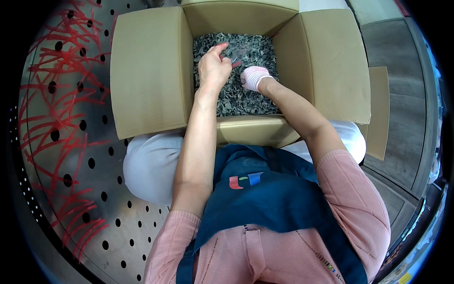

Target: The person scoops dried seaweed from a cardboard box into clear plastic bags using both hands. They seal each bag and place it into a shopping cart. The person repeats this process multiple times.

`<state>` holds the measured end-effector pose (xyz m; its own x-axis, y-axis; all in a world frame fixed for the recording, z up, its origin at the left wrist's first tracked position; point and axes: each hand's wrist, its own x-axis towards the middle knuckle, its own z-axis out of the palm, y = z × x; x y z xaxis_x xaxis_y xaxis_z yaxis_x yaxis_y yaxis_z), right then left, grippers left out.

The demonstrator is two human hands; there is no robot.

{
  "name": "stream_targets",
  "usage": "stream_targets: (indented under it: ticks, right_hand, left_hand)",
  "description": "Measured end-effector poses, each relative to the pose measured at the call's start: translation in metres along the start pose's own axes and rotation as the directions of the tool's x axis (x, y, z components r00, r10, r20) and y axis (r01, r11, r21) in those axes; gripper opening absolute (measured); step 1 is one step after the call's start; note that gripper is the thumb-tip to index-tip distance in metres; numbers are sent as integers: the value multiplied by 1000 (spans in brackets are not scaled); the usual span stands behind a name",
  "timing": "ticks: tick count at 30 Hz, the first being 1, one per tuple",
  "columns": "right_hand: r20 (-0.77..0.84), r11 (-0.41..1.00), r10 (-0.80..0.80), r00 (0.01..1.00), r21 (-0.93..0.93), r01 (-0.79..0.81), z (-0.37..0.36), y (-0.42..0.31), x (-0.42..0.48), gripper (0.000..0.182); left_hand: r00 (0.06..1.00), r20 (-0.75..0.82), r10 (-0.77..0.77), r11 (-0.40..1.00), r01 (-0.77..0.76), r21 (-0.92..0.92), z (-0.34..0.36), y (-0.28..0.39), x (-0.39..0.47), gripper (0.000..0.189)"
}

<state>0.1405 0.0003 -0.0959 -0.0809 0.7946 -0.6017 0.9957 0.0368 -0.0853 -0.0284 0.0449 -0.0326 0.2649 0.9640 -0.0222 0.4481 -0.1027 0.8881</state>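
An open cardboard box (244, 17) stands before me, with grey-green dried flakes (244, 101), leaf-like in look, inside it. My left hand (214, 69) is bare and reaches over the flakes. Between its thumb and forefinger shows a small red tool (221, 56) with a thin shiny tip; the hand hides most of it. Just beyond the thumb lies a short red strip (237, 64). My right hand (256, 77), in a pink and white striped glove, is curled low at the flakes on the right. Its fingertips are turned away, so whether they pinch anything is hidden.
The box's flaps fold outward at the left (150, 71) and right (340, 67). Many red plastic strips (60, 124) lie across a perforated metal surface (117, 198) on the left. Grey wood-look panels (395, 117) stand at the right. My knees flank the box.
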Motion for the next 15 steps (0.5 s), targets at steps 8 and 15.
stream_targets:
  ticks: [8, 15]
  right_hand:
    - [21, 985, -157, 987, 78, 155, -2, 5, -12, 27]
    - [-20, 947, -64, 998, 315, 67, -5, 18, -10, 33]
  left_hand:
    - [1000, -10, 14, 1000, -13, 17, 2, -3, 1, 49]
    - [999, 41, -15, 998, 13, 63, -7, 14, -4, 49]
